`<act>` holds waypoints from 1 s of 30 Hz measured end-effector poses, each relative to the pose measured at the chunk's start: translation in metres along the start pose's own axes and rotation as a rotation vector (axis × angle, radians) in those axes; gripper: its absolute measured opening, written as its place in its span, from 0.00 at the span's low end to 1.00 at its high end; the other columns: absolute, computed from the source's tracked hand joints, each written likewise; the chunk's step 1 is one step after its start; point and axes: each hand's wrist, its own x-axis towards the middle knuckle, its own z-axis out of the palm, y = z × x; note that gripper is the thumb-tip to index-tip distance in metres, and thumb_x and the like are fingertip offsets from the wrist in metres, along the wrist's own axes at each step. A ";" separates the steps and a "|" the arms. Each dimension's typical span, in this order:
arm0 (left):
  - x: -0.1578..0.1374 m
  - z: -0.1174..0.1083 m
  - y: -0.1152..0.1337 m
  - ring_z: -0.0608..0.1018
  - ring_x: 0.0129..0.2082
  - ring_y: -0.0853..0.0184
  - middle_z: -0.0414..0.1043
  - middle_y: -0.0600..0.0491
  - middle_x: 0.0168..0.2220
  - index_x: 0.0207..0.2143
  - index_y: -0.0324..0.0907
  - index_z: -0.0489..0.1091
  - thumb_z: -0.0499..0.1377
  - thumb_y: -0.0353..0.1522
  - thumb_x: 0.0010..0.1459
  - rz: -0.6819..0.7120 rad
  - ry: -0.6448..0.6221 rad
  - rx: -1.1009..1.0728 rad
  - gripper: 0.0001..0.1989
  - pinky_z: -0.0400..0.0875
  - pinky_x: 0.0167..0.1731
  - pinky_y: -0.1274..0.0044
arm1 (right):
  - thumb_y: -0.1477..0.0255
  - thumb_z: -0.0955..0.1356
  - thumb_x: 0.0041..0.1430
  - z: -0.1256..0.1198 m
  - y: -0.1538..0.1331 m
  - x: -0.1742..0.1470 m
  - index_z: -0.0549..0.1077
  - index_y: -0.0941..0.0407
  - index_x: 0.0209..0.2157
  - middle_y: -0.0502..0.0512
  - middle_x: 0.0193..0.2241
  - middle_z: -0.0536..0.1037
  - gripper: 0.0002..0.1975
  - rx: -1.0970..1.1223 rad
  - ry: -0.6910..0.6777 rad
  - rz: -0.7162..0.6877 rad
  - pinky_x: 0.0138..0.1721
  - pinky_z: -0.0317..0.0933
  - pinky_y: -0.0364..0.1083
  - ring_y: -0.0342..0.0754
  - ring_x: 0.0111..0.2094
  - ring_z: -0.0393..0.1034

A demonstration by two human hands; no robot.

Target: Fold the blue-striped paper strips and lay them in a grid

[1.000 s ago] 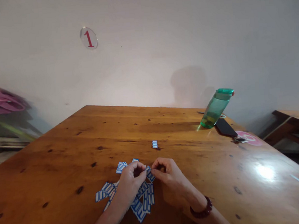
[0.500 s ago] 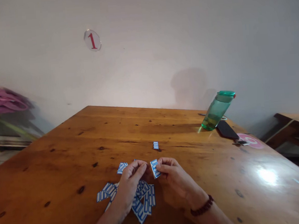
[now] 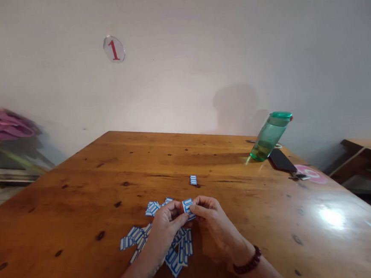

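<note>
Between my two hands is a small white label sheet [image 3: 187, 205] printed with blue-bordered boxes. The thumb and fingers of my left hand [image 3: 168, 224] pinch its left side. At its right side, my right hand [image 3: 212, 216] has it between thumb and fingertips; a dark red bead bracelet [image 3: 248, 261] circles that wrist. Under and around my left hand lies a loose pile of similar label sheets [image 3: 174, 262], partly covered by the hand and forearm. A smaller cluster of sheets [image 3: 151, 208] sits just beyond it. One single sheet [image 3: 193, 180] lies apart, farther up the table.
The wooden table [image 3: 81, 198] reaches to the wall. At its right stand a green water bottle [image 3: 270, 136], a dark phone [image 3: 282, 161], keys [image 3: 299, 176] and a pink round sticker [image 3: 313, 174]. A pink cloth [image 3: 4, 123] rests off to the left.
My left hand has moved right to the label sheet and now grips it too; before, only my right hand held it. The sheet has shifted slightly left.
</note>
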 end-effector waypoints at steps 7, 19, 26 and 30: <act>0.000 -0.004 0.001 0.68 0.23 0.72 0.66 0.57 0.21 0.23 0.39 0.68 0.62 0.36 0.42 0.060 0.066 0.100 0.10 0.63 0.26 0.80 | 0.69 0.70 0.41 0.003 -0.004 -0.002 0.68 0.59 0.18 0.47 0.16 0.66 0.10 -0.236 0.031 -0.076 0.24 0.53 0.40 0.39 0.21 0.58; 0.003 -0.008 0.000 0.65 0.20 0.73 0.63 0.59 0.19 0.20 0.40 0.66 0.60 0.33 0.41 0.144 0.175 0.261 0.06 0.60 0.23 0.81 | 0.68 0.68 0.45 0.006 -0.001 -0.003 0.68 0.59 0.20 0.49 0.18 0.68 0.09 -0.528 0.095 -0.209 0.22 0.53 0.39 0.40 0.21 0.58; 0.005 -0.007 0.000 0.64 0.19 0.72 0.62 0.59 0.17 0.18 0.40 0.66 0.59 0.32 0.42 0.173 0.181 0.295 0.06 0.59 0.23 0.81 | 0.69 0.67 0.46 0.003 0.000 -0.001 0.69 0.59 0.19 0.48 0.17 0.67 0.08 -0.585 0.106 -0.271 0.22 0.51 0.40 0.40 0.20 0.57; 0.006 -0.007 0.000 0.64 0.19 0.72 0.61 0.60 0.16 0.17 0.40 0.65 0.58 0.31 0.42 0.210 0.169 0.323 0.06 0.59 0.23 0.80 | 0.70 0.68 0.43 0.003 0.001 0.002 0.69 0.59 0.17 0.47 0.15 0.65 0.08 -0.544 0.113 -0.244 0.22 0.50 0.40 0.40 0.20 0.55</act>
